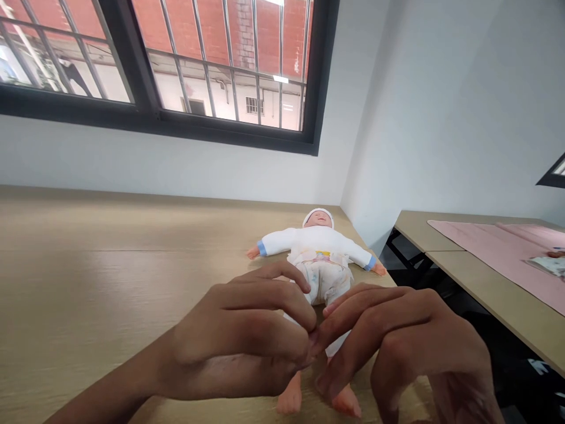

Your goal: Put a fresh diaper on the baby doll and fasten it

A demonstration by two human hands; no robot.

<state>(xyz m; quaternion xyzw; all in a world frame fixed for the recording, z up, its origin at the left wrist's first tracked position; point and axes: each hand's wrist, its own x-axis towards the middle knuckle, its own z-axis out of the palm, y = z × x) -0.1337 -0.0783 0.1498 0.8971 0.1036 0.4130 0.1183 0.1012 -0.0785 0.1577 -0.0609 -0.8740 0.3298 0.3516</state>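
A baby doll (321,241) lies on its back on the wooden table (132,282), arms spread, in a white top with blue cuffs, a white cap and a patterned diaper (324,275). My left hand (247,335) and my right hand (397,341) meet at the fingertips above its legs, hiding part of them. The left fingers are curled together. On the right hand the fingers are bent, with their tips against the left ones. Whether anything small is between the fingertips cannot be made out. The doll's bare feet show below my hands.
Behind the table stand a pale wall (220,168) and a barred window (233,65). To the right, past a dark gap, is another table (445,241) with a pink mat (494,250). At the far right edge, part of a person's hand (556,254) shows near a patterned white item (549,265).
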